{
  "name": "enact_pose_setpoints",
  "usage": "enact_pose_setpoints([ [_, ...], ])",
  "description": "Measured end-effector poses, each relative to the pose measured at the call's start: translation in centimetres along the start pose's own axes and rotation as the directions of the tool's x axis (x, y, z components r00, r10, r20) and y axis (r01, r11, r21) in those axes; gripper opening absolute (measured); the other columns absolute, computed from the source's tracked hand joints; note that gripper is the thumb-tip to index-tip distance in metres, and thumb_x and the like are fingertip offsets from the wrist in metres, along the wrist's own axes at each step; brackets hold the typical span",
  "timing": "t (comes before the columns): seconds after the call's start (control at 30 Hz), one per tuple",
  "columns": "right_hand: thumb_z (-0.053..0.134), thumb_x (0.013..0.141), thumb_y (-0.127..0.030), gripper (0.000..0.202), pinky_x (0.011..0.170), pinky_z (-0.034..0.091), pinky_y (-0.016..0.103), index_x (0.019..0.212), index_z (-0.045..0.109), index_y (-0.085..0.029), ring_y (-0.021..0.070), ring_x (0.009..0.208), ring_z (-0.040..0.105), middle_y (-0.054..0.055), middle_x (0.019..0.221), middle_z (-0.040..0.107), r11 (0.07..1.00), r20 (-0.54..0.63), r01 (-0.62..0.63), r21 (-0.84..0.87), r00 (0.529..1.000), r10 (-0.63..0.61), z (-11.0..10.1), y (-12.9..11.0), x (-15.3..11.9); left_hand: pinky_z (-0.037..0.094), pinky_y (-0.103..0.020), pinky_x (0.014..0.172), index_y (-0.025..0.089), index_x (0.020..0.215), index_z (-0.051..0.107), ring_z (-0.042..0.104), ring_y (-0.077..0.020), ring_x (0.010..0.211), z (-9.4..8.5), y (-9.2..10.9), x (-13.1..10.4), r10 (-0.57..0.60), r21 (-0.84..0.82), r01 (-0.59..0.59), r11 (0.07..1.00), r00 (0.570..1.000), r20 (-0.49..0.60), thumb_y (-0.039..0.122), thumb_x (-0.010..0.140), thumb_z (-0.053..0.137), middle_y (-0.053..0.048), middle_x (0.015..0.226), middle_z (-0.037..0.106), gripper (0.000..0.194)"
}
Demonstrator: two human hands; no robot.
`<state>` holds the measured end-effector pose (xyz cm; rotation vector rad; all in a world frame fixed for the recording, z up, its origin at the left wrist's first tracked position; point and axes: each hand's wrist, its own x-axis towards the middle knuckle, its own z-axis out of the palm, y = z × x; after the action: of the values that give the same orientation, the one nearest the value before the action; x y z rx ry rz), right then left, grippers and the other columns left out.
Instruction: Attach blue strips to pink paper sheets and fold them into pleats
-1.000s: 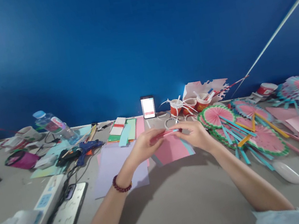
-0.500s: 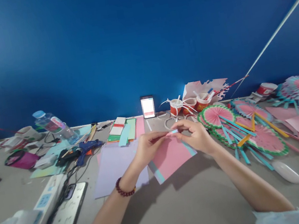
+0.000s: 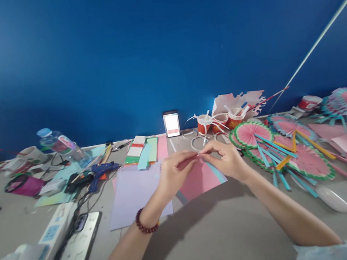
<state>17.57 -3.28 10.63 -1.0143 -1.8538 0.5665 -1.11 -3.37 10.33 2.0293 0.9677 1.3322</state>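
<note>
A sheet of pink paper (image 3: 198, 182) with light blue strips along its side edges hangs between my hands, above the grey table. My left hand (image 3: 176, 169) pinches its top edge from the left, thumb underneath. From the right, my right hand (image 3: 223, 157) grips the same edge with thumb and fingertips, close to the left fingertips. The fingers hide most of the top edge. Left of the pink paper, lilac sheets (image 3: 134, 194) lie flat on the table, partly under my left forearm.
A blue glue gun (image 3: 97, 173), a power strip (image 3: 51, 234) and a phone (image 3: 76, 255) lie to the left. Folded paper fans (image 3: 250, 135) and a white computer mouse (image 3: 333, 198) are on the right. Red paper cups (image 3: 204, 124) stand at the back beside a lit screen (image 3: 171, 124).
Both hands have drawn closer at the paper's top edge. The sheet's lower edge has risen, and less of its left side shows behind my left hand.
</note>
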Motion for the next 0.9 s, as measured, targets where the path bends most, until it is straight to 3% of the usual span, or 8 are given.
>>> enact_pose_setpoints([
  [0.17, 0.058, 0.083, -0.031, 0.012, 0.067, 0.050, 0.026, 0.086, 0.064, -0.021, 0.0172, 0.075, 0.066, 0.003, 0.080, 0.069, 1.000, 0.020, -0.019, 0.000, 1.000, 0.019, 0.16, -0.63, -0.13, 0.054, -0.023, 0.067, 0.021, 0.087, 0.070, 0.067, -0.0138, 0.075, 0.15, 0.23, -0.01, 0.090, 0.017, -0.089, 0.996, 0.995, -0.051, 0.020, 0.083, 0.060, -0.003, 0.083, 0.072, 0.010],
  [0.43, 0.062, 0.080, -0.034, 0.024, 0.069, 0.052, 0.027, 0.102, 0.060, -0.023, 0.0207, 0.088, 0.067, 0.005, 0.093, 0.069, 0.974, 0.044, -0.163, 0.159, 0.986, 0.158, 0.34, -0.79, -0.29, 0.054, -0.026, 0.069, 0.021, 0.083, 0.071, 0.066, -0.0153, 0.075, -0.01, 0.51, -0.19, 0.075, -0.001, -0.076, 0.997, 0.990, -0.115, 0.024, 0.082, 0.061, -0.004, 0.081, 0.072, 0.010],
  [0.6, 0.063, 0.079, -0.034, 0.021, 0.066, 0.053, 0.027, 0.095, 0.063, -0.021, 0.0200, 0.081, 0.068, 0.005, 0.085, 0.070, 0.947, 0.042, -0.221, 0.232, 0.975, 0.217, 0.58, -0.80, -0.31, 0.054, -0.027, 0.068, 0.021, 0.082, 0.071, 0.065, -0.0152, 0.075, 0.11, 0.73, -0.26, 0.077, -0.009, -0.079, 0.997, 0.986, -0.147, 0.024, 0.082, 0.062, -0.005, 0.081, 0.071, 0.009],
  [0.9, 0.066, 0.077, -0.035, 0.018, 0.067, 0.053, 0.027, 0.086, 0.065, -0.019, 0.0172, 0.075, 0.066, 0.004, 0.080, 0.069, 0.935, 0.004, -0.177, 0.308, 0.983, 0.184, 0.84, -0.89, -0.12, 0.053, -0.025, 0.068, 0.019, 0.082, 0.070, 0.065, -0.0137, 0.075, 0.16, 0.86, -0.37, 0.091, -0.057, -0.100, 0.993, 0.985, -0.147, 0.017, 0.081, 0.062, -0.005, 0.083, 0.069, 0.009],
])
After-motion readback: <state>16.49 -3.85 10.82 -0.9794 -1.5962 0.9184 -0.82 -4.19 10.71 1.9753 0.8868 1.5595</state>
